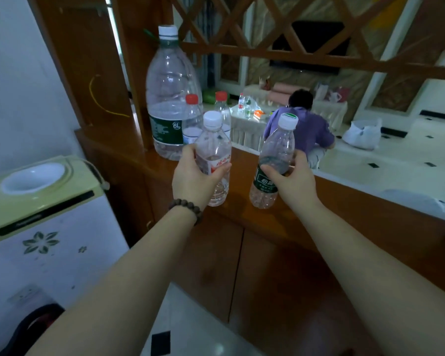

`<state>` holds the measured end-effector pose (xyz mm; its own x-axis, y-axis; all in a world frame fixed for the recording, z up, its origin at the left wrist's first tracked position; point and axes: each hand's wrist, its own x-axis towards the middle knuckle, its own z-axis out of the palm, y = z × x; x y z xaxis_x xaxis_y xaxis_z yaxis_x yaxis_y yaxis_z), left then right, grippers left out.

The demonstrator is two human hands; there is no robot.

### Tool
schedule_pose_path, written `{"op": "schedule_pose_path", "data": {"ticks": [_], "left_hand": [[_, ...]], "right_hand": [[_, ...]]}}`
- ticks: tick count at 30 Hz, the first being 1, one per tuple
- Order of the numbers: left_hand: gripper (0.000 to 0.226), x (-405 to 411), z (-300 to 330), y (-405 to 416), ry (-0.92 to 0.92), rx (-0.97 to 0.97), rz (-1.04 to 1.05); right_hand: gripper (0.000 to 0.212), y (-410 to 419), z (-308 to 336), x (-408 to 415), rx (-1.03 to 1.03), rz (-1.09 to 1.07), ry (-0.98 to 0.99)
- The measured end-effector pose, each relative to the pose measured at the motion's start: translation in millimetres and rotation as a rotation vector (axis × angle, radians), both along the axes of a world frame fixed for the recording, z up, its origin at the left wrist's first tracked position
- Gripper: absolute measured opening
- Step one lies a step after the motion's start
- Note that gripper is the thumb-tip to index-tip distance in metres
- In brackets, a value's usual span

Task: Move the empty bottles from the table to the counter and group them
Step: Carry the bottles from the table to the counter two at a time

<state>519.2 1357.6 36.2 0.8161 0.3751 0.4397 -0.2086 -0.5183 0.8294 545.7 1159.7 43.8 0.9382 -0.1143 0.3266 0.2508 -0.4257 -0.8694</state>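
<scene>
While the big 6L bottle (170, 98) and two red-capped bottles (192, 116) stand on the wooden counter (344, 191), the left hand (193, 179) grips a red-labelled bottle (213, 155) above its edge; the right hand (292, 182) grips a green-labelled bottle (275, 160) alongside.

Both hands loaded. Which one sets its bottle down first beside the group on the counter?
Left, probably. The left hand holds the red-label bottle right in front of the 6L bottle and red-capped bottles. The right hand with the green-label bottle is farther along the counter.
</scene>
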Motion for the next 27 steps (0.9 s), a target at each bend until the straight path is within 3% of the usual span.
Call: {"op": "schedule_pose_path", "data": {"ticks": [12, 27], "left_hand": [[0.061, 127.4, -12.4, -1.5, 0.049, 0.018, -0.126], [0.075, 149.0, -18.0, -9.9, 0.117, 0.119, -0.099]], "right_hand": [[0.062, 26.1, -6.8, 124.7, -0.058, -0.04, 0.058], [0.063, 20.7, -16.4, 145.5, -0.024, 0.01, 0.069]]}}
